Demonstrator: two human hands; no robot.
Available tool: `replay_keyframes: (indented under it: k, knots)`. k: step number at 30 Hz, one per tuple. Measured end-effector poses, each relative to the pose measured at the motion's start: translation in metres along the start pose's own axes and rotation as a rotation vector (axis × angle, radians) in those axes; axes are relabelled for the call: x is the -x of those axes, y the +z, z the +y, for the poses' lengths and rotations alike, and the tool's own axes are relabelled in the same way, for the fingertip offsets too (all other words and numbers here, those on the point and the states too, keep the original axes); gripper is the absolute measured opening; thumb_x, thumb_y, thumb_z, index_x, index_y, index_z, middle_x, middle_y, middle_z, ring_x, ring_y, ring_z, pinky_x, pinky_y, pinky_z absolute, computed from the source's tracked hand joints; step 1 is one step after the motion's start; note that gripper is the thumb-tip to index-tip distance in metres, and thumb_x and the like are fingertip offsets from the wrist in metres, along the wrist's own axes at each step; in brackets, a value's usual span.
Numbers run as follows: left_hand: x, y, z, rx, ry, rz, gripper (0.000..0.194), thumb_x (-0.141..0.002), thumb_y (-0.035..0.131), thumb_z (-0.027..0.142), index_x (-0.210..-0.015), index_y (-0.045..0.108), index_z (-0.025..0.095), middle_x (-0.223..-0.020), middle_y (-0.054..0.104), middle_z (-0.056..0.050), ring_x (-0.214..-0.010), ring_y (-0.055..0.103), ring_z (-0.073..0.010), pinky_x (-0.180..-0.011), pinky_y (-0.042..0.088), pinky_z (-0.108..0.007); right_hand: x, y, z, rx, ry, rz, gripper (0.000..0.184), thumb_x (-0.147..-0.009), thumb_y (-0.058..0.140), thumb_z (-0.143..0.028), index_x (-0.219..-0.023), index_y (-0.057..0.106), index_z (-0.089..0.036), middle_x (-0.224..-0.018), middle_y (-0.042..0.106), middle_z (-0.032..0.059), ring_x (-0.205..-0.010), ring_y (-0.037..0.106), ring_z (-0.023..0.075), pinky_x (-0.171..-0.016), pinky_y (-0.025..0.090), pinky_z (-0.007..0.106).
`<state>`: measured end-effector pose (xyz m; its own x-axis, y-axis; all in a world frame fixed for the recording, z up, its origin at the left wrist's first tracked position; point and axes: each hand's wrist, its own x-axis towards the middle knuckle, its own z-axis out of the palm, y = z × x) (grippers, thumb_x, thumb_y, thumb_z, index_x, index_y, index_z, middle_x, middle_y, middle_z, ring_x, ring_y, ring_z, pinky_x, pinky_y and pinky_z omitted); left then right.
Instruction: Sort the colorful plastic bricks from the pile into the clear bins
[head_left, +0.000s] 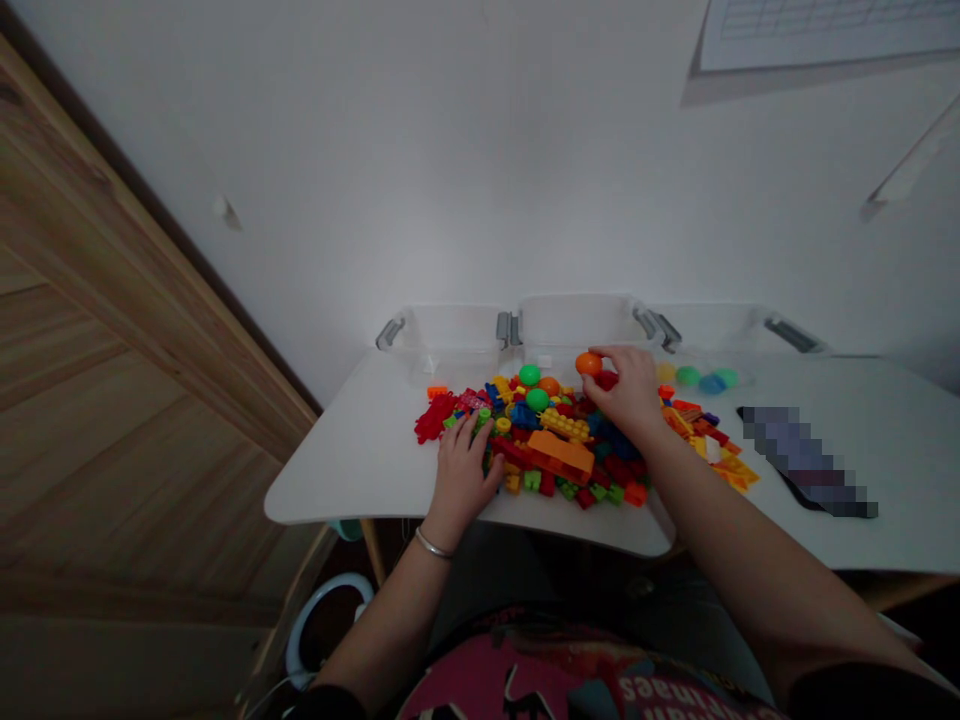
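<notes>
Over heaped plastic bricks [559, 455], right hand [626, 392] fingers [606, 352] touch an orange ball [589, 364], grip unclear; left hand [461, 470] splayed

white rounded table [352, 470], at its middle a heap of red, yellow, green and blue plastic building blocks [559, 455], toward its far edge a shiny orange plastic ball [589, 364], a green plastic ball [529, 375], teal and blue plastic balls [709, 380]

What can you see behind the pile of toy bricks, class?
A clear plastic box with grey latches; the bricks and right hand hide its lower front.
</notes>
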<state>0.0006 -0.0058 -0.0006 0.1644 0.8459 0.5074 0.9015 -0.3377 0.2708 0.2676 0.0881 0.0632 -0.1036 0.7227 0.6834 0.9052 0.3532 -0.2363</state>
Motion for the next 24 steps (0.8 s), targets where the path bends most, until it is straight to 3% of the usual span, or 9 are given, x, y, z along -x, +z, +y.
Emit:
replay_keyframes:
  k: [4, 7, 9, 14, 20, 24]
  knots:
    - [0.001, 0.001, 0.000, 0.000, 0.000, 0.005, 0.048, -0.088, 0.052, 0.030, -0.135, 0.051, 0.019, -0.145, 0.047, -0.013, -0.135, 0.038, -0.0317, -0.113, 0.032, -0.056, -0.006, -0.017, 0.017, -0.018, 0.126, 0.263, 0.037, -0.080, 0.055, -0.035, -0.113, 0.057, -0.018, -0.110, 0.062, 0.0120, -0.108, 0.053, 0.0289, -0.096, 0.036, 0.048]
    - [0.001, 0.001, 0.000, -0.007, 0.002, 0.001, 0.048, -0.089, 0.052, 0.030, -0.135, 0.051, 0.017, -0.145, 0.046, -0.014, -0.135, 0.038, -0.0318, -0.113, 0.032, -0.056, -0.014, -0.030, 0.041, -0.051, 0.279, 0.479, 0.039, -0.078, 0.057, -0.035, -0.113, 0.055, -0.018, -0.112, 0.060, 0.0109, -0.105, 0.053, 0.0259, -0.094, 0.039, 0.044]
    - [0.000, 0.001, 0.000, -0.013, 0.007, -0.005, 0.048, -0.089, 0.052, 0.030, -0.135, 0.051, 0.016, -0.145, 0.046, -0.015, -0.134, 0.038, -0.0320, -0.113, 0.032, -0.055, -0.021, -0.038, 0.061, -0.059, 0.396, 0.554, 0.041, -0.076, 0.058, -0.030, -0.114, 0.055, -0.016, -0.115, 0.060, 0.0130, -0.104, 0.053, 0.0247, -0.094, 0.040, 0.042]
    - [-0.001, 0.001, -0.001, -0.011, 0.005, -0.002, 0.049, -0.089, 0.052, 0.030, -0.135, 0.050, 0.016, -0.146, 0.046, -0.014, -0.134, 0.038, -0.0322, -0.112, 0.032, -0.056, -0.035, -0.054, 0.100, 0.013, 0.553, 0.457, 0.040, -0.080, 0.060, -0.027, -0.116, 0.057, -0.010, -0.116, 0.061, 0.0189, -0.101, 0.055, 0.0258, -0.097, 0.036, 0.042]
    - [0.000, 0.002, -0.001, -0.010, 0.003, -0.007, 0.049, -0.089, 0.052, 0.030, -0.136, 0.050, 0.016, -0.146, 0.046, -0.014, -0.135, 0.038, -0.0324, -0.112, 0.032, -0.056, -0.036, -0.049, 0.114, 0.130, 0.791, 0.269, 0.040, -0.075, 0.064, -0.031, -0.111, 0.065, -0.015, -0.106, 0.065, 0.0149, -0.098, 0.052, 0.0278, -0.087, 0.036, 0.043]
    - [0.001, 0.003, -0.001, -0.011, 0.000, -0.006, 0.049, -0.089, 0.052, 0.031, -0.136, 0.050, 0.016, -0.147, 0.045, -0.014, -0.135, 0.038, -0.0323, -0.113, 0.031, -0.057, -0.034, -0.041, 0.123, 0.198, 0.824, 0.123, 0.039, -0.071, 0.062, -0.034, -0.105, 0.070, -0.017, -0.095, 0.065, 0.0152, -0.090, 0.050, 0.0272, -0.079, 0.031, 0.042]
